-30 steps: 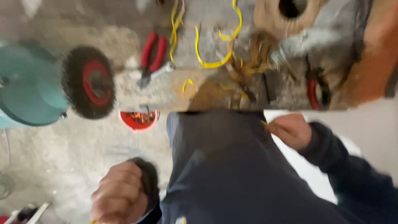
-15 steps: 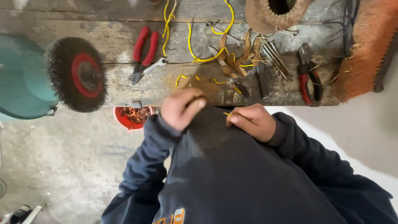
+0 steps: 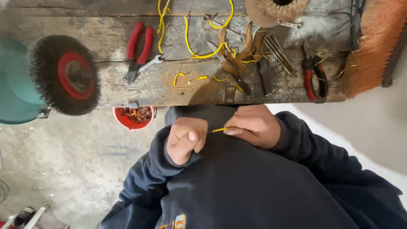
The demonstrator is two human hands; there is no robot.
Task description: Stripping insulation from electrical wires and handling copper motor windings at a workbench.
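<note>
Left hand curled into a loose fist just below the bench edge, thumb nail up, fingers closed on one end of a short yellow wire piece. Right hand close beside it, knuckles up, thumb and forefinger pinched on the other end of that wire. Both hands held in front of the dark blue sweatshirt, forearms bent inward from either side. Wire piece spanning the small gap between the two hands, long axis roughly left to right, tilted slightly up toward the right hand, only a short stretch visible. Above, on the worn wooden bench: red-handled pliers with jaws pointing down-left, longer yellow wire looped across the planks, small yellow offcuts near the front edge, second red-and-black pliers to the right, orange bristle brush at the far right. Round wire brush wheel with red hub at the left, beside a teal housing. Red bucket with copper strands on the floor below the bench edge. No labels or signs legible.
</note>
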